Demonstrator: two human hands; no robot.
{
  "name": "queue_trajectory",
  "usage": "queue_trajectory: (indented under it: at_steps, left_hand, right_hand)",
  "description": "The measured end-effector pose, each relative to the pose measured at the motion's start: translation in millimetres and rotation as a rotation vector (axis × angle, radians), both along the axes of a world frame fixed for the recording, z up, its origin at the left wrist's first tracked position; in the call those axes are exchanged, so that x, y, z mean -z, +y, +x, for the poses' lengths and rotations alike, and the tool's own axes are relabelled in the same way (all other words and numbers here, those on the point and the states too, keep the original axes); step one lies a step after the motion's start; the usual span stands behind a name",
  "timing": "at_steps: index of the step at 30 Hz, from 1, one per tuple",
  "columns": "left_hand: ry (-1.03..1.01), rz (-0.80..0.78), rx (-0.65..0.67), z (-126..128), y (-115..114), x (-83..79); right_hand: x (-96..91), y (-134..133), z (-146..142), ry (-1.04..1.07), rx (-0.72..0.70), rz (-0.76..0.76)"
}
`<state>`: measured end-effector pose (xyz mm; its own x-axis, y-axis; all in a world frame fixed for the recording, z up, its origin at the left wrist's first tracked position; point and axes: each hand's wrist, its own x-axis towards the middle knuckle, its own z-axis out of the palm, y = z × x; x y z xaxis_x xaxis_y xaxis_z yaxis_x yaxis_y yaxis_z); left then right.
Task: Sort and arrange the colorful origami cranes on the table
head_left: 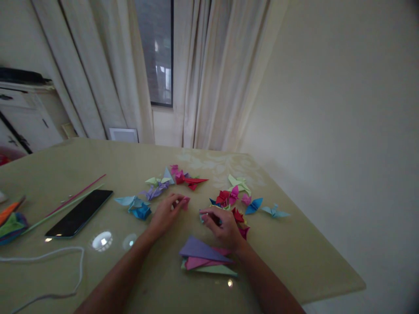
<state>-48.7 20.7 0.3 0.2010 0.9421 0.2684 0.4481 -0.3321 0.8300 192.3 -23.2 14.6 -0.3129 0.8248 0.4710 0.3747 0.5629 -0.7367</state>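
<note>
My left hand [166, 213] pinches a small piece of folded pink paper [186, 203] between thumb and fingertips. To its right, my right hand [224, 226] is closed, and a light blue bit of folded paper [200, 216] shows at its fingertips; most of it is hidden. Beyond the hands lie origami cranes: a red one [194, 181], a purple one [156, 190] and a blue one [139, 208] among several others. More cranes crowd around my right hand, including a dark blue one [254, 206]. Between my forearms sits a stack of folded paper [204, 255] in purple, pink and green.
A black phone [80, 213] lies at the left beside thin pink and green sticks [65, 207]. Nearer the front runs a white cable [80, 266]. Colourful folded paper [13, 226] is at the far left. The glossy table [288, 261] ends near a wall on the right.
</note>
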Motion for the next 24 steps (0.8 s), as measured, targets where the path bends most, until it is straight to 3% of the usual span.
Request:
queue_trajectory:
  at_steps: [4,7,12,16,20,24]
  left_hand:
    - [-0.382,-0.223,0.228,2.4,-13.7,-19.1]
    - [-0.549,-0.362,0.337,7.9,-25.0,-25.2]
    - [-0.605,-0.482,0.413,9.7,-28.8,-23.4]
    - [-0.636,-0.502,0.387,4.8,-25.8,-22.0]
    - [-0.619,-0.452,0.393,4.0,-24.3,-22.5]
    - [-0.589,-0.456,0.43,4.3,-24.6,-22.4]
  right_hand:
    - [-9.0,0.2,1.5,0.017,0.147,0.226]
    - [-14.0,0.3,2.9,-0.017,0.157,0.304]
    - [-13.5,1.7,6.7,-0.047,0.077,0.322]
    - [-21.6,0.8,14.0,-0.087,0.037,0.427]
    - [-36.0,-14.3,21.5,-0.165,-0.013,0.28]
    - [-36.8,-45.1,28.3,-0.097,0.095,-0.007]
